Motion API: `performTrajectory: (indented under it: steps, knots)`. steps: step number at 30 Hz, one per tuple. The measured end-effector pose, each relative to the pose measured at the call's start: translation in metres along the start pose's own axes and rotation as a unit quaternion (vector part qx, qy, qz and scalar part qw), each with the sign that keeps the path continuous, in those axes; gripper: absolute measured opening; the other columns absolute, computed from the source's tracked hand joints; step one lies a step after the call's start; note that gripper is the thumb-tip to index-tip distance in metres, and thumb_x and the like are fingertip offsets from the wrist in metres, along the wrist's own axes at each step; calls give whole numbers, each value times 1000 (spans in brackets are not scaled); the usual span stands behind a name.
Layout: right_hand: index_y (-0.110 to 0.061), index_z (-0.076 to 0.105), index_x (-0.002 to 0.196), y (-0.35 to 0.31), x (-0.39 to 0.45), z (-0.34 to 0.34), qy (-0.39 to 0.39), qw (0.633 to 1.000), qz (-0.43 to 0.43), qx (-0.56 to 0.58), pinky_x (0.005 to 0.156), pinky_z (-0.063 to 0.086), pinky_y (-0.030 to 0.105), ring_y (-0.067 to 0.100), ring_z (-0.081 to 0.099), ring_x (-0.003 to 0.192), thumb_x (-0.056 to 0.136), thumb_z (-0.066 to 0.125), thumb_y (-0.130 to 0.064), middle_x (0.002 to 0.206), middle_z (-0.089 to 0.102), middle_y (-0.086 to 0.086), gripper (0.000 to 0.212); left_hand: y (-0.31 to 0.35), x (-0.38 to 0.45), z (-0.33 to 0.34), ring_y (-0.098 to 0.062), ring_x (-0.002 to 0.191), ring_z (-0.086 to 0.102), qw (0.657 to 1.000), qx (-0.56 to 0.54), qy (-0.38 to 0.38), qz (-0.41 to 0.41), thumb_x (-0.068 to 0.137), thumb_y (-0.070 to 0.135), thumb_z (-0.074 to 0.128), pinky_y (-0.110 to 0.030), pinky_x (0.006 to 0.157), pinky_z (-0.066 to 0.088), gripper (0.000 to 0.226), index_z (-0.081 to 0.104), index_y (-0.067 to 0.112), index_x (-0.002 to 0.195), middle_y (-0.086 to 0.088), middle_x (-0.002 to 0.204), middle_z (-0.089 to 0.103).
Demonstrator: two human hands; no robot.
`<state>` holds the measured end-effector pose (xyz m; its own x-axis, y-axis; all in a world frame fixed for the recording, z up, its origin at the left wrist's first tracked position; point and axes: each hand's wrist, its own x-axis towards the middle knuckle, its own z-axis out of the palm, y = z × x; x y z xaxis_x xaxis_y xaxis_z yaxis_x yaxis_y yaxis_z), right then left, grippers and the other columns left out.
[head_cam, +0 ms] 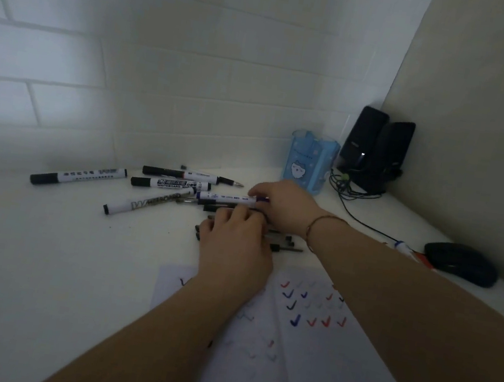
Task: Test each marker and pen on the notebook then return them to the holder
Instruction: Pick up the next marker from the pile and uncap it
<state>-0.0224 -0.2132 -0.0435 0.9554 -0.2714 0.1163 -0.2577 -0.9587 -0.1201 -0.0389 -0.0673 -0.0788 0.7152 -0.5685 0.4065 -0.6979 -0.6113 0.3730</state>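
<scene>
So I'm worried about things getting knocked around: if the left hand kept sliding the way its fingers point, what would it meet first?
The left hand points away into the pile, so probably the purple-capped marker pinched by the right hand; depth is unclear.

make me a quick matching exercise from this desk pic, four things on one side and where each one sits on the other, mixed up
Things:
1. blue pen holder
2. black mouse
3. open notebook
4. blue-capped marker

Places:
A. at the right edge of the desk
B. pinched by the right hand
C. beside the black speakers, near the wall
D. nearest the camera, under the forearms

Pairs: 1-C, 2-A, 3-D, 4-B
</scene>
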Motion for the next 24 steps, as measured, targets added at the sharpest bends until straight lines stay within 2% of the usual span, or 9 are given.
performTrajectory:
  steps: [4,6,8,10,13,16,19,24]
  knots:
    - [-26,60,120,-2,0,-1,30,999,-17,-11,90,46,40,22,47,107,92,56,-24,111,63,3,28,-1,0,1,-22,113,42,1000,4,-4,4,91,31,47,-41,96,32,22,57,27,110,4,118,52]
    - [-19,63,118,1,-3,-8,45,998,-12,38,91,46,33,22,53,105,91,57,-16,109,63,5,27,-1,0,0,-22,114,41,1000,4,-7,3,91,32,47,-41,97,32,23,58,27,111,4,118,53]
    - [-15,62,119,5,-7,-13,36,997,-3,65,91,43,27,21,56,105,92,57,-16,112,62,7,28,-1,0,-1,-22,114,41,1000,6,-9,0,91,32,46,-41,98,31,22,58,27,110,4,117,53]
    - [-14,61,121,8,-12,-13,21,998,-5,58,93,41,28,21,55,108,94,54,-21,119,59,8,28,0,0,-1,-22,114,41,1000,5,-13,-3,92,33,46,-41,98,31,22,58,27,109,5,116,53]
    - [-13,56,125,10,-6,-7,31,997,17,71,98,40,31,25,51,115,97,48,-18,127,53,12,30,0,-1,-2,-22,115,40,1000,1,-17,-6,92,33,47,-40,98,31,22,58,27,110,4,116,52]
    - [-15,49,132,18,8,4,20,998,55,15,102,39,38,33,44,121,97,46,-17,131,47,15,35,1,-1,-2,-22,114,41,1000,-7,-14,-3,91,32,49,-41,97,31,21,59,26,108,4,116,53]
    - [-16,53,128,23,12,12,5,996,85,-42,99,41,38,33,47,115,91,48,-12,126,51,14,37,0,-1,-2,-22,115,40,1000,-6,-19,-3,92,32,49,-41,98,29,20,58,27,109,4,117,51]
    - [-20,62,114,26,13,8,33,996,79,-24,94,46,38,27,46,112,91,52,-17,116,60,9,25,0,-1,-1,-22,114,39,1000,-9,-18,-2,91,32,48,-41,98,30,20,58,27,108,5,116,52]
